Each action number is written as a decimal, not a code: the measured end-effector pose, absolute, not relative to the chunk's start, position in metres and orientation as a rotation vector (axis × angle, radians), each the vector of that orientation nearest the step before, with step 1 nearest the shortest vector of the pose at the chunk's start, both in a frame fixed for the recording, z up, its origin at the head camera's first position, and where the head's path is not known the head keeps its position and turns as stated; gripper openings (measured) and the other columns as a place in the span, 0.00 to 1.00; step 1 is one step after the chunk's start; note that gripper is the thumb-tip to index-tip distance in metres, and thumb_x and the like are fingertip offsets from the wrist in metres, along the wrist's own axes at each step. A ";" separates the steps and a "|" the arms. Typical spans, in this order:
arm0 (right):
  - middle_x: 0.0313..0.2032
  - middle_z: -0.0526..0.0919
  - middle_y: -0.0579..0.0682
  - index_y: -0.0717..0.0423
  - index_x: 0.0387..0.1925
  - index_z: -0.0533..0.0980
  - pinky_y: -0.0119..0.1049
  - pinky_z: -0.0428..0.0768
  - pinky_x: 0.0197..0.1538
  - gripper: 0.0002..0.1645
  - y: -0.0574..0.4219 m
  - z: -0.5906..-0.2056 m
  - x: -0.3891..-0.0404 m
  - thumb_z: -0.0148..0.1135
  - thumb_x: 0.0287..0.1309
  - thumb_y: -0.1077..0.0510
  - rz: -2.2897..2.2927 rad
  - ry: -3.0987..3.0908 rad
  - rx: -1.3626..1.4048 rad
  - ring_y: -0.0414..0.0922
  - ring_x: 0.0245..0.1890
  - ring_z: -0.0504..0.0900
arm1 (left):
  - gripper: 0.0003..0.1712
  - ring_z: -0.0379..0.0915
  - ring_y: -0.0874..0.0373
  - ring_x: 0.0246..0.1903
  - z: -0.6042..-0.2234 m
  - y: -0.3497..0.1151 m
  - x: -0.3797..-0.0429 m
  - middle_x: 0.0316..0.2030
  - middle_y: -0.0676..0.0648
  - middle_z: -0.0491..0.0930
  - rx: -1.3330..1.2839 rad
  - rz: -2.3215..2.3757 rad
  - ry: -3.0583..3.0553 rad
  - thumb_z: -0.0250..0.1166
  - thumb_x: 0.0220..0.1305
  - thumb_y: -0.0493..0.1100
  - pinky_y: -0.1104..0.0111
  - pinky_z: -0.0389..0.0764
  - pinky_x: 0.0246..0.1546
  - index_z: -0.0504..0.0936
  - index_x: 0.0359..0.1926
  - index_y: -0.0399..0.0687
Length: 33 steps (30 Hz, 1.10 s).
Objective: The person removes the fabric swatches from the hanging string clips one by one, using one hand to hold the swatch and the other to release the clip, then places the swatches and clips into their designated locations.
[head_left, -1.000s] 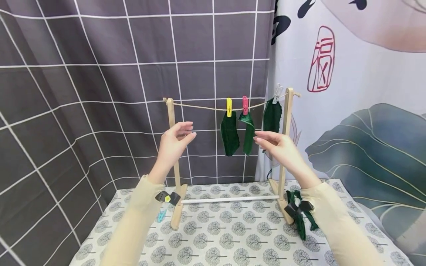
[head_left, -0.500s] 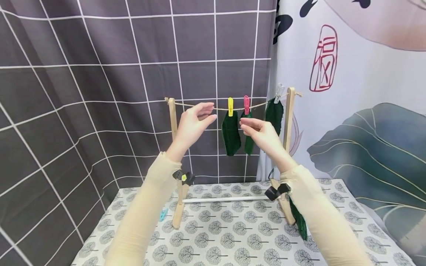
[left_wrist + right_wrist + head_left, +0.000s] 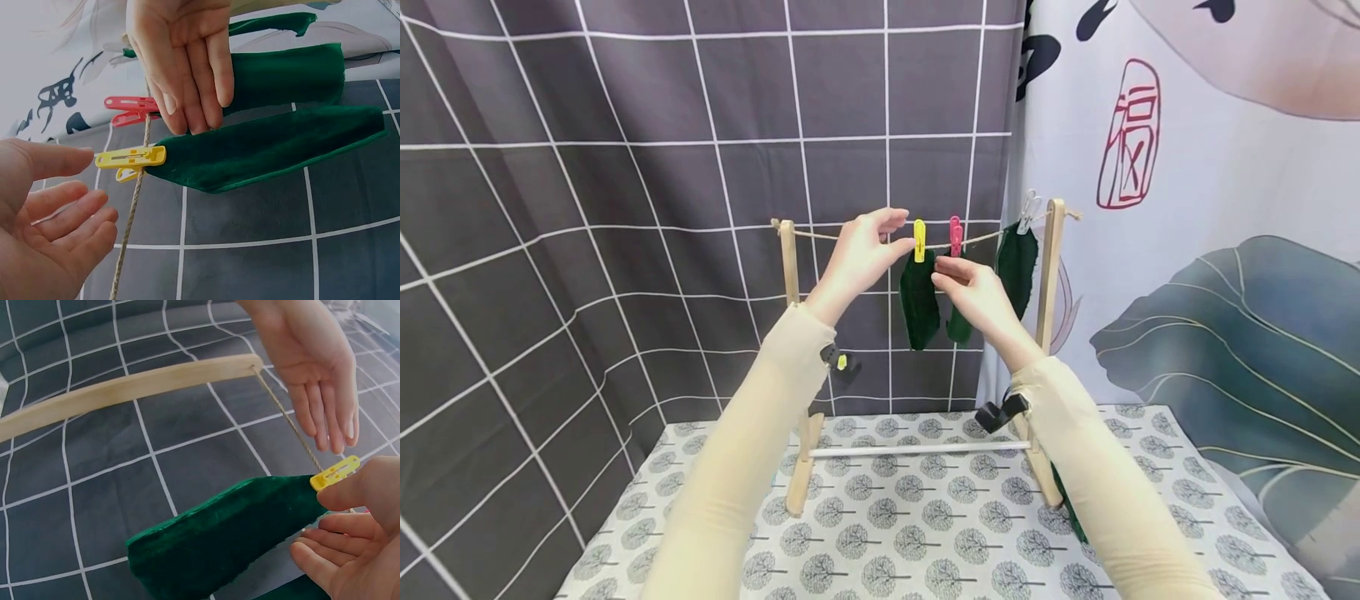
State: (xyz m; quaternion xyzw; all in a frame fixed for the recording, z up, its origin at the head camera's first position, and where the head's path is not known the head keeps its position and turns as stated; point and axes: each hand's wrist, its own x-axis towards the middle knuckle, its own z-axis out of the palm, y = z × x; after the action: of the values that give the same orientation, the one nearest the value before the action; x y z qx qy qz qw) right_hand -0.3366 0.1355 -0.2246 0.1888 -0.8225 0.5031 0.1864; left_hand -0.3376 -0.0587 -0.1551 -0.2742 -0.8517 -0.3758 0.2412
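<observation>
In the head view, my spread left hand (image 3: 867, 252) is just left of the yellow peg (image 3: 919, 242), my loosely extended right hand (image 3: 976, 292) just below its right, and the green cloth (image 3: 918, 307) hangs under it from the rope (image 3: 817, 236). In my left-wrist view, my left thumb (image 3: 62, 160) is at its free end; in my right-wrist view, my right thumb (image 3: 349, 494) overlaps its cloth end, whether touching I cannot tell.
</observation>
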 end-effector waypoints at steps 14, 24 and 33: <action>0.65 0.74 0.63 0.66 0.70 0.67 0.46 0.74 0.65 0.31 0.124 -0.223 -0.352 0.58 0.71 0.56 1.682 -2.323 0.471 0.55 0.62 0.77 | 0.32 0.73 0.52 0.63 -0.147 -0.044 -0.353 0.63 0.43 0.78 -0.708 -0.964 -2.510 0.66 0.70 0.51 0.62 0.74 0.63 0.73 0.67 0.39; 0.65 0.74 0.63 0.66 0.70 0.66 0.46 0.72 0.67 0.35 0.124 -0.227 -0.354 0.62 0.69 0.54 1.808 -2.293 0.431 0.55 0.64 0.76 | 0.29 0.78 0.53 0.58 -0.146 -0.044 -0.353 0.57 0.42 0.82 -0.692 -1.077 -2.500 0.67 0.69 0.49 0.64 0.78 0.58 0.76 0.65 0.40; 0.61 0.78 0.62 0.68 0.65 0.71 0.46 0.77 0.62 0.29 0.123 -0.229 -0.353 0.62 0.69 0.56 1.839 -2.204 0.404 0.54 0.57 0.79 | 0.24 0.81 0.54 0.54 -0.149 -0.043 -0.353 0.53 0.42 0.84 -0.706 -1.052 -2.444 0.68 0.68 0.47 0.66 0.80 0.54 0.80 0.60 0.40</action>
State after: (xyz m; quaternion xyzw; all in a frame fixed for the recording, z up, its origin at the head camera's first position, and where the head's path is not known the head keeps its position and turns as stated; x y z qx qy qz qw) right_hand -0.3525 0.1225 -0.2288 0.1384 -0.7547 0.6297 0.1213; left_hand -0.3533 -0.0426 -0.1489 -0.2515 -0.8711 -0.3751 0.1929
